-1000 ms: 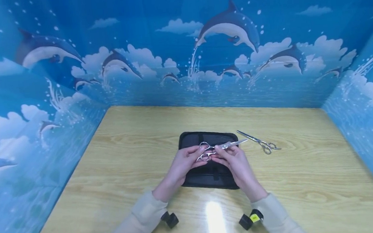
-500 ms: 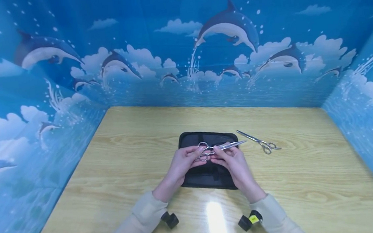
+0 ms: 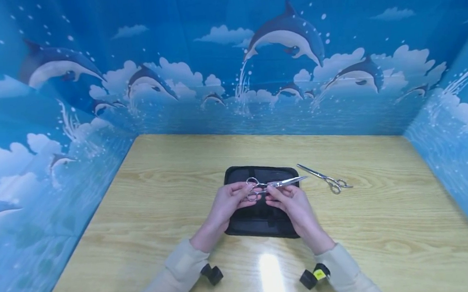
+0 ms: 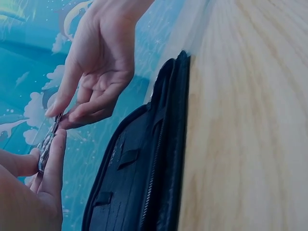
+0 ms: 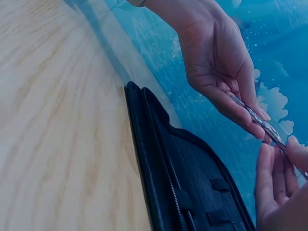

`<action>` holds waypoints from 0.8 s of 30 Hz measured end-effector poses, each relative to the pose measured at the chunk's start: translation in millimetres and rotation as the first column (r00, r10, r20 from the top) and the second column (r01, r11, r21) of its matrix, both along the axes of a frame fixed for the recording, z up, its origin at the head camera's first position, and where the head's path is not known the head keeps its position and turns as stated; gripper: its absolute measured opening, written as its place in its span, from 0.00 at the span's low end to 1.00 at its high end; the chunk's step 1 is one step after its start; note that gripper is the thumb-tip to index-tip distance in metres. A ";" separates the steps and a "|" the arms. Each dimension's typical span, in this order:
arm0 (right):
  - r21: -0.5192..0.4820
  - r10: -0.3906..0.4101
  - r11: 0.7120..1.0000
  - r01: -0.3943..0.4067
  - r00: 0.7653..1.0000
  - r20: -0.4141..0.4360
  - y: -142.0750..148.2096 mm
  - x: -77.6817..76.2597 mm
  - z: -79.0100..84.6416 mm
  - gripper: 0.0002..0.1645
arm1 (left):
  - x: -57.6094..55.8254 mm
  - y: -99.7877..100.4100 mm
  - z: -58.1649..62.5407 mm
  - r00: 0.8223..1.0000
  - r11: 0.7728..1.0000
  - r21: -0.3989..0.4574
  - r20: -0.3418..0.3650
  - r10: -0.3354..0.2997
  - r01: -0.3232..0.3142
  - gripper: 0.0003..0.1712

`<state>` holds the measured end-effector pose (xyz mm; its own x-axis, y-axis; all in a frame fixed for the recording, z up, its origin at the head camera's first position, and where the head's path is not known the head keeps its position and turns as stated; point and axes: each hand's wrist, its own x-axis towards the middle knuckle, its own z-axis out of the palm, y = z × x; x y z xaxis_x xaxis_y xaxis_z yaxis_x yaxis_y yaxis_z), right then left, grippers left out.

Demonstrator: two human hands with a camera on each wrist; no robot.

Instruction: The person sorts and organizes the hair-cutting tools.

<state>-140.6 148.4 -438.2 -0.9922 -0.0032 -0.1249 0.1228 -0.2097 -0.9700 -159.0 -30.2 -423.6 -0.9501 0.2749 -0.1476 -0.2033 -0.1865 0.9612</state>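
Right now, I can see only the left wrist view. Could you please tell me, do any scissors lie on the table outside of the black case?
Observer: Yes, in the head view a second pair of scissors lies on the table, just to the right of the black case.
Operator: Thank you. And to which side do the held scissors point, please?
Observer: In the head view, their blades point to the person's right, with the tips beyond the right hand.
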 end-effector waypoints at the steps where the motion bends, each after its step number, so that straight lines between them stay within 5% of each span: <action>1: 0.019 0.010 1.000 -0.010 1.000 0.008 2.2 -1.6 -2.4 0.29 | -0.9 -1.2 0.7 1.000 1.000 0.000 -0.004 -0.003 0.003 0.18; 6: 0.100 0.058 0.994 -0.050 0.995 -0.082 26.4 -17.4 -24.2 0.32 | -7.3 -10.8 6.0 1.000 1.000 0.005 -0.006 0.019 -0.019 0.18; 11: 0.227 -0.041 0.971 0.078 0.985 -0.166 44.4 -16.8 2.3 0.32 | -17.5 -25.7 12.0 0.997 0.996 0.034 -0.007 0.080 -0.080 0.20; 16: 0.415 -0.049 0.904 0.107 0.988 -0.148 64.6 -19.2 14.5 0.27 | -26.0 -47.4 19.0 0.992 0.993 0.020 -0.032 0.120 -0.119 0.21; 21: 0.598 0.048 0.801 -0.012 0.998 -0.044 79.6 -22.0 5.9 0.32 | -33.7 -73.9 22.3 0.986 0.988 -0.023 -0.081 0.149 -0.151 0.21; 24: 0.616 0.091 0.784 -0.076 0.996 0.008 83.2 -23.0 0.1 0.36 | -37.2 -88.6 21.4 0.982 0.984 -0.071 -0.100 0.159 -0.166 0.21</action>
